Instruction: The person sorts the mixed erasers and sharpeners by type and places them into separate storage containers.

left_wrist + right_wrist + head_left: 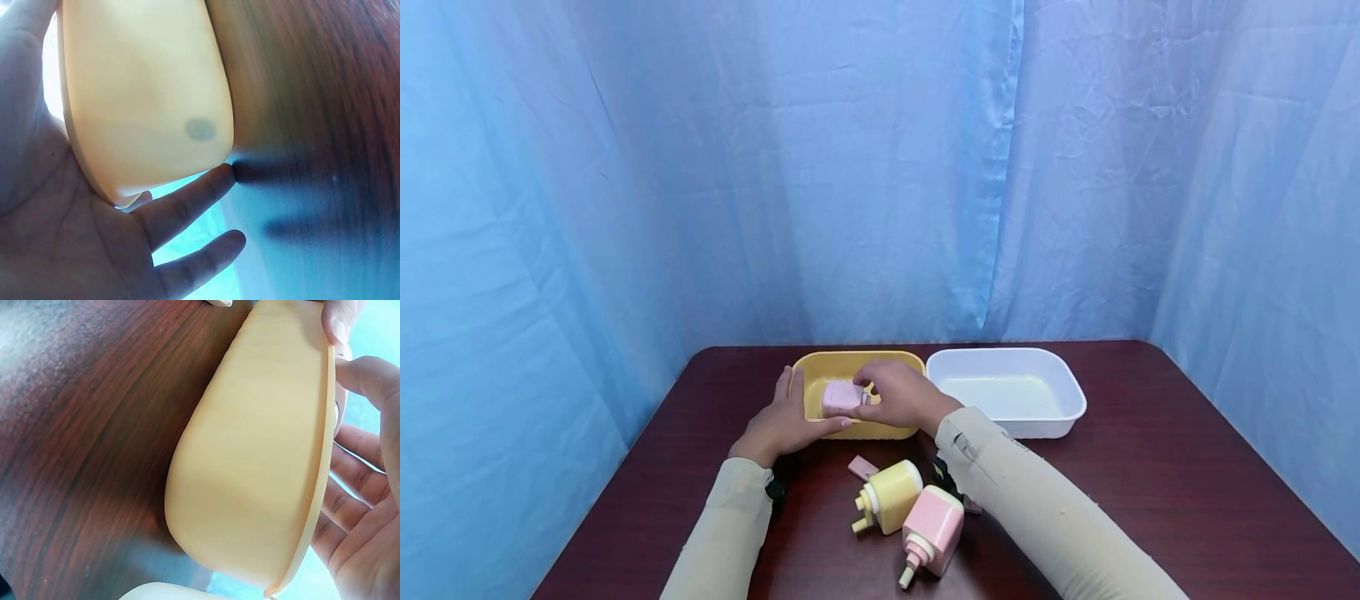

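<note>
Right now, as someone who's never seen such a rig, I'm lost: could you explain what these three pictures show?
There's no machine: these are a person's two bare hands. The wide picture comes from a camera worn on the head, the close ones from cameras on each wrist. On the dark red-brown wood-grained table stand a yellow rectangular plastic-looking tray and, beside it, a white rectangular tray. Nearer the person lie a boxy yellow object with a small crank, a boxy pink object like it, and a small pink piece. The left hand rests against the yellow tray's left end, while the right hand holds a boxy pale pink object inside that tray.
</note>
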`<state>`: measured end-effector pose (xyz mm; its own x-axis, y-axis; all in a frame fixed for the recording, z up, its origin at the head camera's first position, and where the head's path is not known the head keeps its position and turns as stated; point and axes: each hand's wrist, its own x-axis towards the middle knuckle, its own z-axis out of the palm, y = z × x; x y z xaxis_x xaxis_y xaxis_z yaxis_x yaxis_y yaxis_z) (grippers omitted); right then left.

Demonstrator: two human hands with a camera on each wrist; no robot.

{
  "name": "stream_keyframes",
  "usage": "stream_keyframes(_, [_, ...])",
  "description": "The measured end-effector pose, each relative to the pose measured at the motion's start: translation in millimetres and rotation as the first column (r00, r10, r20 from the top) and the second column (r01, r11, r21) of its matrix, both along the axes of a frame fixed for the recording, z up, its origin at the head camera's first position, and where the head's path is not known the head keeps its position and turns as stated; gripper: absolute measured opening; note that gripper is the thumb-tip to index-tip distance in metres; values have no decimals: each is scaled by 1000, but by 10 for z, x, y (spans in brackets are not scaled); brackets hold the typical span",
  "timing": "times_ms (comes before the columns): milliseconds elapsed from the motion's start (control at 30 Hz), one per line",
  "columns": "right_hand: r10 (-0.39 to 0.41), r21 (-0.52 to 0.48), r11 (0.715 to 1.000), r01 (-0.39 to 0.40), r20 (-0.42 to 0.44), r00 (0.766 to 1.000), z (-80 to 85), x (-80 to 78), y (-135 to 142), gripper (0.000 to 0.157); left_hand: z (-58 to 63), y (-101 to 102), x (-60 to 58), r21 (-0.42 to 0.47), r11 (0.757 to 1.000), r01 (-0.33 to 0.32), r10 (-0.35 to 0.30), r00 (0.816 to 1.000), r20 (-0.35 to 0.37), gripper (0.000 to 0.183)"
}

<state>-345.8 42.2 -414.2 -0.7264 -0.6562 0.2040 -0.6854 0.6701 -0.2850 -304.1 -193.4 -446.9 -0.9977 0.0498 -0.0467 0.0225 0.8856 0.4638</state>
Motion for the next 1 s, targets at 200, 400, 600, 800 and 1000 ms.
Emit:
stream_keyframes(200, [3, 3, 1000, -3, -5, 1000, 6, 2, 14, 47, 9, 8, 5, 3, 1000, 5, -5, 1000, -5, 141])
stream_keyframes(400, [-8, -3, 1000, 7, -11, 1000, 2, -20, 38, 44, 7, 11, -7, 4, 1000, 8, -8, 1000, -6, 142])
stream_keyframes(600, [16, -13, 1000, -17, -30, 999, -8, -45, 66, 39, -10, 1, -13, -1, 1000, 1, -1, 1000, 3, 142])
stream_keyframes(800, [35, -70, 997, -34, 9, 999, -26, -15, 132, 37, -19, -1, -21, 5, 1000, 4, -4, 1000, -7, 142])
stream_keyframes(1000, [49, -128, 991, -39, 77, 996, -6, 63, 267, 38, -20, 11, -25, 14, 1000, 4, -3, 1000, -6, 142])
